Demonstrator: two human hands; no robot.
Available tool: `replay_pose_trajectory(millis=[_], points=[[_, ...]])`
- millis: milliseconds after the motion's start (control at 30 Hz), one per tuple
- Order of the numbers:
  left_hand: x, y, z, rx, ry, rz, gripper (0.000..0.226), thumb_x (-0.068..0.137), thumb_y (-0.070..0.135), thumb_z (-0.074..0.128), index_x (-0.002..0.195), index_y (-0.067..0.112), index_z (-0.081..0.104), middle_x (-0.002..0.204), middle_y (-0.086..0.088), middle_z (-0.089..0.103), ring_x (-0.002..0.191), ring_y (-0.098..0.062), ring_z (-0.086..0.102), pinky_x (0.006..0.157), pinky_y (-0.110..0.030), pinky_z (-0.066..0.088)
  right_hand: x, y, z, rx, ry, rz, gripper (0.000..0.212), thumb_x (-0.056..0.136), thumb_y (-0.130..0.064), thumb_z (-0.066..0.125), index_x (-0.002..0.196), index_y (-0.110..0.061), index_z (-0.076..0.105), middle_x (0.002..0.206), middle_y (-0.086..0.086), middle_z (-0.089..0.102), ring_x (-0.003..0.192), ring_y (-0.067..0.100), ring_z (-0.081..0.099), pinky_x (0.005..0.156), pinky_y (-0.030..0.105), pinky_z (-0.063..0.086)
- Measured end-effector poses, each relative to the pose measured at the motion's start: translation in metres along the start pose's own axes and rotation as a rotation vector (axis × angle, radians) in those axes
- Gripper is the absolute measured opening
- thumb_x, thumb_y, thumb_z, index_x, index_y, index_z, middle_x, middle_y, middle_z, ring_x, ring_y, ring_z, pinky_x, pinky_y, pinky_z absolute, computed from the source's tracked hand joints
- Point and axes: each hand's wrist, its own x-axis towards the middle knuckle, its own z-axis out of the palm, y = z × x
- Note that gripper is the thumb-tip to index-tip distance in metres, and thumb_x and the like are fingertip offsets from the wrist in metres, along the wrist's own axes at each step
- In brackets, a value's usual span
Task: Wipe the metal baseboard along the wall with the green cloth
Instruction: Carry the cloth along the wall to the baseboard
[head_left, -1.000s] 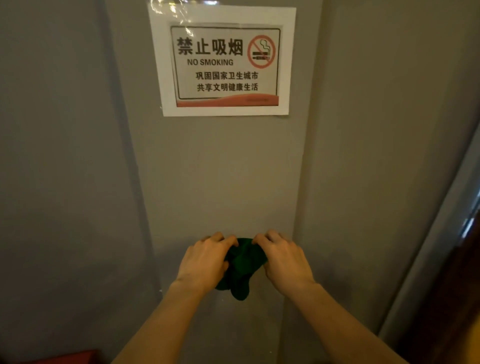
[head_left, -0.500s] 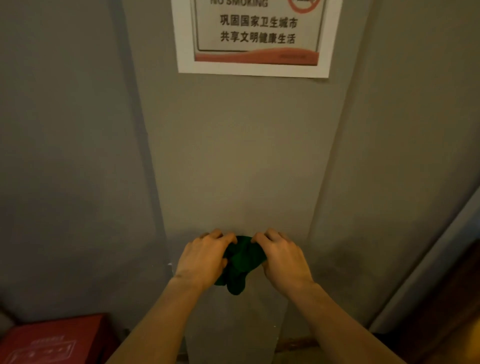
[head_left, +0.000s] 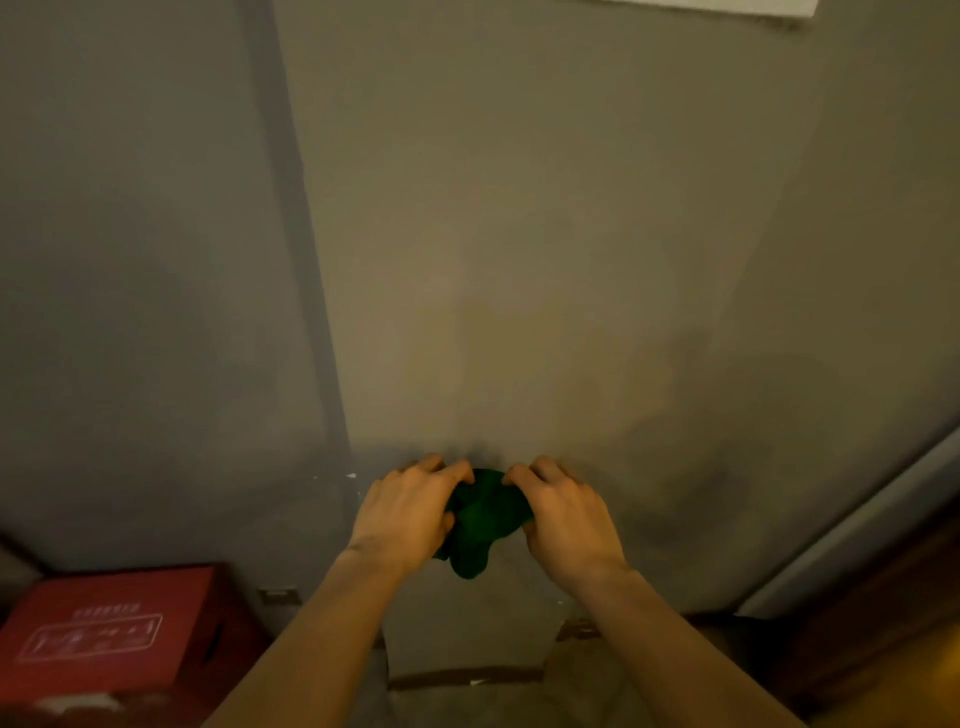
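A bunched green cloth (head_left: 485, 519) hangs between my two hands in front of a grey wall column (head_left: 519, 286). My left hand (head_left: 408, 517) grips its left side and my right hand (head_left: 569, 519) grips its right side, fingers curled into the fabric. Low down, at the foot of the column, a dark baseboard strip (head_left: 467, 676) runs along the floor, dim and partly hidden behind my forearms. The cloth is well above the strip and apart from it.
A red box (head_left: 104, 634) sits on the floor at the lower left against the wall. A pale door frame (head_left: 852, 535) slants up at the right, with dark wood beyond it. The bottom edge of a white sign (head_left: 701, 8) shows at the top.
The view has tilted downward: the no-smoking sign slid up almost out of frame, and the red box and floor came into sight. Both hands keep hold of the cloth.
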Motion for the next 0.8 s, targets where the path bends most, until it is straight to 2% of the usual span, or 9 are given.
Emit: replay_pose_trajectory(millis=[267,400,600,800], points=[[0.012,0.024,0.051,-0.01,-0.043,-0.073,0.047,0.088,0.026,0.072,0.128,0.036,0.05,0.124,0.001,0.06,0.107,-0.032,0.063,0.08,-0.044,0.055,0.0,0.052,0.041,0.07,-0.047,-0.05,0.05,0.078,-0.003,0.065,0.12,-0.027,0.054,0.115,0.003,0.053,0.099,0.033,0.058,0.07,0.045,0.053],[0.011,0.031,0.094,-0.04,-0.026,-0.115,0.048,0.086,0.03,0.075,0.126,0.04,0.051,0.118,0.005,0.062,0.102,-0.03,0.065,0.076,-0.041,0.053,-0.007,0.079,0.075,0.108,-0.085,-0.071,0.049,0.078,-0.005,0.066,0.119,-0.028,0.054,0.117,0.002,0.053,0.097,0.033,0.059,0.07,0.044,0.053],[-0.007,0.03,0.189,-0.118,-0.09,-0.157,0.047,0.084,0.03,0.076,0.124,0.039,0.053,0.116,0.005,0.062,0.1,-0.028,0.066,0.075,-0.04,0.052,-0.032,0.109,0.16,0.131,-0.167,-0.095,0.049,0.08,-0.004,0.068,0.121,-0.027,0.053,0.124,0.001,0.052,0.104,0.031,0.057,0.076,0.041,0.051],[-0.031,0.0,0.293,-0.159,-0.163,-0.171,0.044,0.087,0.027,0.073,0.125,0.037,0.055,0.119,0.005,0.062,0.103,-0.028,0.064,0.077,-0.039,0.051,-0.061,0.117,0.276,0.203,-0.217,-0.061,0.046,0.08,-0.005,0.064,0.118,-0.028,0.053,0.116,-0.001,0.054,0.106,0.026,0.051,0.073,0.039,0.049]])
